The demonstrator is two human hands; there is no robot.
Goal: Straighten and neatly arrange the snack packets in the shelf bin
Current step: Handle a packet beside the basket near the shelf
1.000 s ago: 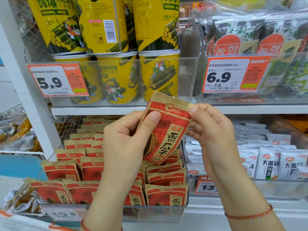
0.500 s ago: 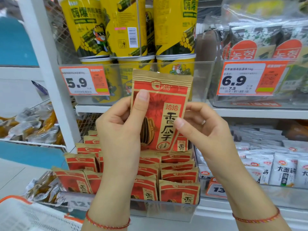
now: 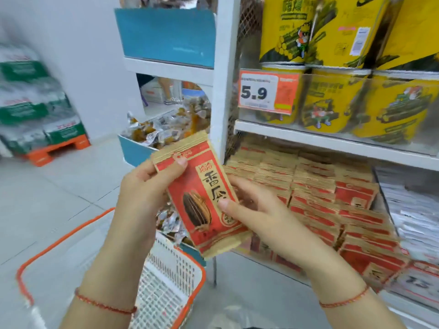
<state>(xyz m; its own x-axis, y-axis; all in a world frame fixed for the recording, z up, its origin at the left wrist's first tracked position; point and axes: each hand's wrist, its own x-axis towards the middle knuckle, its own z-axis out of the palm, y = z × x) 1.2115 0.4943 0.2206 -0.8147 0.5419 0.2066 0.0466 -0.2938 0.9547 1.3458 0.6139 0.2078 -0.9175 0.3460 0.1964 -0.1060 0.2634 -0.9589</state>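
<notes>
I hold one red and tan sunflower-seed packet (image 3: pixel 199 195) in front of me, left of the shelf, tilted with its top leaning left. My left hand (image 3: pixel 145 186) pinches its upper left corner, thumb on the front. My right hand (image 3: pixel 256 210) holds its right edge from behind, thumb pressed on the front. Rows of matching red packets (image 3: pixel 332 203) fill the clear shelf bin (image 3: pixel 280 262) on the lower shelf to the right; the view is blurred.
Yellow snack tubs (image 3: pixel 332 100) stand on the shelf above, behind a 5.9 price tag (image 3: pixel 266 91). A white and orange shopping basket (image 3: pixel 166 281) sits below my hands. White packets (image 3: pixel 418 210) fill the bin at far right. Stacked cartons on an orange pallet (image 3: pixel 54 148) stand far left.
The view has swung left and down, so the shelf now sits to the right. The packet came away from the bin toward the basket side and tilted left; both hands kept hold.
</notes>
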